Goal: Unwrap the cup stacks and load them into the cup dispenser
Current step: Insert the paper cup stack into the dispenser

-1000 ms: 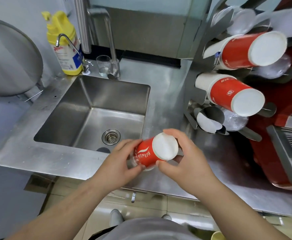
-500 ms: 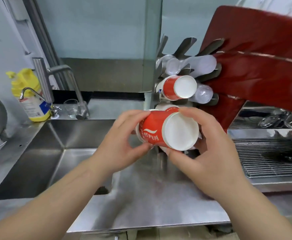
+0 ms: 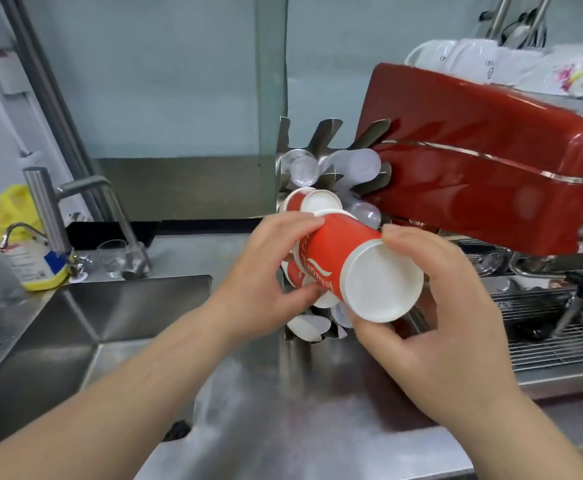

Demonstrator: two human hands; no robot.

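The cup stack (image 3: 348, 268) is gripped sideways by both hands, left hand (image 3: 265, 275) round its far end, right hand (image 3: 432, 306) round its near base, apparently aimed at the dispenser (image 3: 303, 161) just beyond

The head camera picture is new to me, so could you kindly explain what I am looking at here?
The camera sits on a person's head, looking forward and down at their two bare hands over a steel counter. Both the left hand and the right hand grip a red paper cup stack, its white bottom facing the camera, in front of a metal cup dispenser that already holds red and clear cups. To the left are a sink, a tap, a small glass and a yellow bottle. To the right stands a red coffee machine.
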